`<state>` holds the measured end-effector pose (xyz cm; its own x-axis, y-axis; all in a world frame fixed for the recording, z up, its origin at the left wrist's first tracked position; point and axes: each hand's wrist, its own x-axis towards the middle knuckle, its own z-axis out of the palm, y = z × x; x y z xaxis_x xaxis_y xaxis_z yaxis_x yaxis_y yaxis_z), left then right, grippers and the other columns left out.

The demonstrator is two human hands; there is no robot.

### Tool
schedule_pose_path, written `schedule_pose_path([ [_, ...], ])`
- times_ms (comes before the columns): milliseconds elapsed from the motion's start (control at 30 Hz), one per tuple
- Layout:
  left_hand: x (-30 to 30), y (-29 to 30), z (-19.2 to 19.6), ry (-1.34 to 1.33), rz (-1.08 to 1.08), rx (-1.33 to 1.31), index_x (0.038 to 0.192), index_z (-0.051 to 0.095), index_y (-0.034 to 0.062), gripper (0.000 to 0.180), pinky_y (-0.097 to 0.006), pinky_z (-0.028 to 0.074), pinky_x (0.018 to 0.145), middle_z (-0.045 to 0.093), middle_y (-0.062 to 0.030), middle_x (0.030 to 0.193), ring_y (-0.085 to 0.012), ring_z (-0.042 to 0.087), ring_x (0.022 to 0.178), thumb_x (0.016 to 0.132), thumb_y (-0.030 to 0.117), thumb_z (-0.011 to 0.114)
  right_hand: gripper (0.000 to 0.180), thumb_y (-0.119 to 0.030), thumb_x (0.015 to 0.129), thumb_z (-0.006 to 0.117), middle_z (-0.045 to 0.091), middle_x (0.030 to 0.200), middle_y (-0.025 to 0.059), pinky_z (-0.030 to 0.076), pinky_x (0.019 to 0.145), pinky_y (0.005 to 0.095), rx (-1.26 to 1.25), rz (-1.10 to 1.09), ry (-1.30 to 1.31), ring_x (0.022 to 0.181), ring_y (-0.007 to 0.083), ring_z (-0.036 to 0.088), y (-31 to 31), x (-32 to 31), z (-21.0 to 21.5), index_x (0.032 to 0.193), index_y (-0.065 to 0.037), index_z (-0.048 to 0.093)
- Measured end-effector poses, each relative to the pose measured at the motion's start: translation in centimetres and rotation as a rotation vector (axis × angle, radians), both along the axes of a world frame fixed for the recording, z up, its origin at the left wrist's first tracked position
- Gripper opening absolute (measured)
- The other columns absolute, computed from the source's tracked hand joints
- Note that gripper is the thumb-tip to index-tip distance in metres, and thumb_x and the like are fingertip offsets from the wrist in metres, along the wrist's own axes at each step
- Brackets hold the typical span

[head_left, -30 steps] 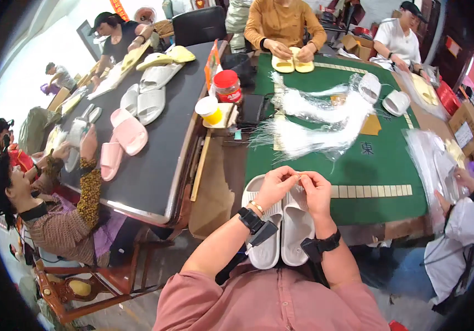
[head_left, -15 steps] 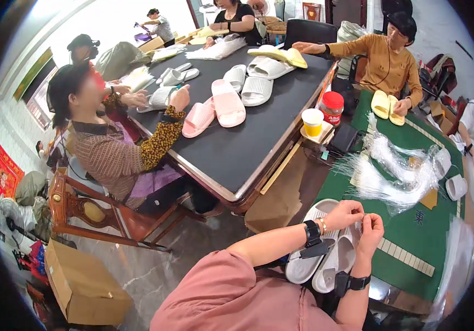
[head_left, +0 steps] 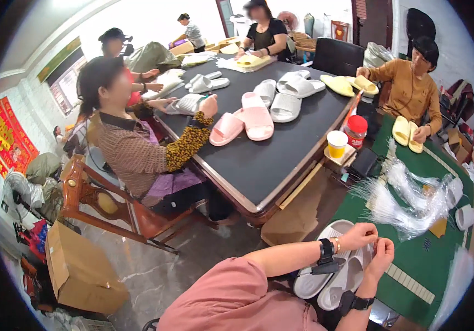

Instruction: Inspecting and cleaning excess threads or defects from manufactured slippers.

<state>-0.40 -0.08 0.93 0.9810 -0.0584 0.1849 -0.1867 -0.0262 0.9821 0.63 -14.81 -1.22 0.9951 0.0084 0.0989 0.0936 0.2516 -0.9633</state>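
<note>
Both the left hand and the right hand are pinching fingertips together over the far end of the pair of grey slippers, which are lying lengthwise toward the near left at the green table's near edge.

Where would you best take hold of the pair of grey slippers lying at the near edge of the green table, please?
Probably at the heel ends of the grey slippers, coming from the near side. They lie soles up, side by side, heels toward the person, while the left hand and right hand are busy at the toe ends.
</note>
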Motion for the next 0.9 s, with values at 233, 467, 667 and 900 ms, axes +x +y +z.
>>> schedule_pose_path([
  [233,0.1,0.1,-0.3,-0.013,0.012,-0.008,0.084,0.059,-0.0011,0.016,-0.028,0.044,0.059,0.060,-0.0039,0.072,-0.0088,0.052,0.066,0.088,0.014,0.060,0.009,-0.007,0.092,0.059,0.057,0.081,-0.0007,0.040,0.067,0.0215,-0.035,0.055,-0.038,0.073,0.0069,0.049,0.0,0.4,-0.9,0.084,-0.002,0.056],
  [467,0.5,0.1,-1.3,-0.089,0.031,0.032,0.084,0.060,-0.0019,0.015,-0.029,0.046,0.058,0.063,-0.0065,0.071,-0.0112,0.056,0.065,0.086,0.013,0.060,0.010,-0.006,0.092,0.058,0.057,0.079,-0.0017,0.039,0.065,0.0208,-0.093,0.056,-0.035,0.072,0.0061,0.048,0.2,0.2,-0.4,0.083,-0.002,0.057],
  [667,0.8,0.0,-1.9,-0.113,0.052,0.079,0.083,0.062,-0.0023,0.012,-0.031,0.048,0.059,0.064,-0.0100,0.070,-0.0155,0.060,0.065,0.084,0.010,0.060,0.009,-0.007,0.091,0.059,0.056,0.077,-0.0028,0.037,0.061,0.0207,-0.083,0.079,-0.021,0.069,0.0050,0.047,0.4,0.2,-0.1,0.084,-0.002,0.059],
  [900,0.4,3.7,3.3,-0.136,0.201,0.374,0.115,0.059,-0.0010,0.039,-0.041,0.048,0.080,0.061,-0.0222,0.100,-0.0323,0.059,0.095,0.084,0.024,0.062,0.019,-0.004,0.091,0.056,0.059,0.097,0.0043,0.043,0.078,0.0247,-0.264,-0.015,-0.130,0.088,0.0124,0.055,-1.3,-0.4,1.6,0.109,0.001,0.058],
])
